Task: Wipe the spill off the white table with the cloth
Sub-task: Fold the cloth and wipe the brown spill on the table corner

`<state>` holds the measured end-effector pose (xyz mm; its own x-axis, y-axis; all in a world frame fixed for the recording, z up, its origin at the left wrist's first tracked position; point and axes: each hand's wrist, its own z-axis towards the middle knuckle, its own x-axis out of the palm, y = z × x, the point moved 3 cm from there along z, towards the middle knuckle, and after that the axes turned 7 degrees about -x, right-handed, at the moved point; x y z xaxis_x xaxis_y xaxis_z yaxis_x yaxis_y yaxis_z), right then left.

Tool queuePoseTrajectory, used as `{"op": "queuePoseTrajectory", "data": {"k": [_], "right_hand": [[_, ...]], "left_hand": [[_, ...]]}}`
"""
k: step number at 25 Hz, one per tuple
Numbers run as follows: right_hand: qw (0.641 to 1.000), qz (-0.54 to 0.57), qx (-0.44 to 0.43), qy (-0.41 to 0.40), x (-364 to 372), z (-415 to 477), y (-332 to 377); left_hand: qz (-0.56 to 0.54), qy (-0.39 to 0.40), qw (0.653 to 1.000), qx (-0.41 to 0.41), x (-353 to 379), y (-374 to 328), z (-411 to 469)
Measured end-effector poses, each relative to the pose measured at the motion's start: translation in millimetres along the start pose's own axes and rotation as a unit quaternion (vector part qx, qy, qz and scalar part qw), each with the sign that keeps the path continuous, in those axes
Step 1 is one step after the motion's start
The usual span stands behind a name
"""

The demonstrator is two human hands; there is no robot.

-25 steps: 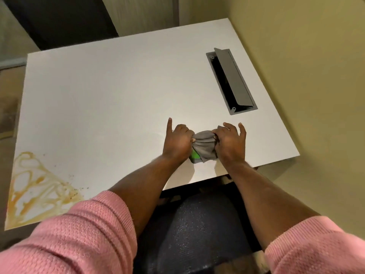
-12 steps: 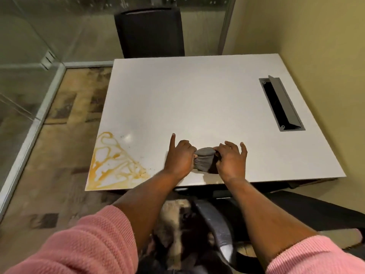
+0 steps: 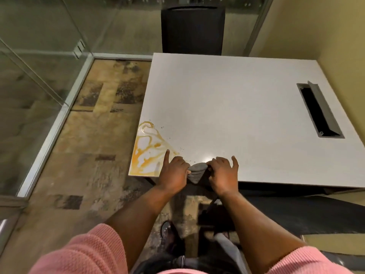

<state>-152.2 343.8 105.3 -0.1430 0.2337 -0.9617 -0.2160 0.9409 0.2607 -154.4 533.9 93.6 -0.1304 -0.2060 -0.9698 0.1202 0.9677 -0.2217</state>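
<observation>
Both hands, the left hand (image 3: 173, 173) and the right hand (image 3: 223, 175), squeeze the grey cloth (image 3: 197, 171) tight; the orange spill (image 3: 150, 151) on the table (image 3: 237, 107) is not wiped yet

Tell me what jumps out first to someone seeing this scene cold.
The orange-brown spill smeared over the near left corner of the white table grabs the eye first. Next, at the near edge, the left hand and right hand hold a bunched grey cloth between them, just right of the spill, the left forefinger reaching its edge. An open grey cable hatch is set in the table's right side.
</observation>
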Motion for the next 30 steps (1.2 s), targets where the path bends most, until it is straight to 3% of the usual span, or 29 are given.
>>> {"op": "queuePoseTrajectory", "data": {"k": [8,13,17,22,30], "right_hand": [[0.999,-0.014,-0.024,0.038,45,62,11],[0.998,0.048,-0.035,0.015,85,105,-4],[0.991,0.085,-0.104,0.027,117,104,2],[0.983,-0.005,-0.101,0.154,170,91,8],[0.985,-0.009,-0.12,0.121,179,114,15]], "left_hand": [[-0.027,-0.001,0.997,-0.067,22,45,32],[-0.03,-0.011,0.996,-0.085,52,60,82],[-0.059,-0.015,0.992,-0.108,77,59,86],[-0.077,0.011,0.991,-0.112,105,59,64],[-0.066,0.04,0.993,-0.093,121,71,75]]}}
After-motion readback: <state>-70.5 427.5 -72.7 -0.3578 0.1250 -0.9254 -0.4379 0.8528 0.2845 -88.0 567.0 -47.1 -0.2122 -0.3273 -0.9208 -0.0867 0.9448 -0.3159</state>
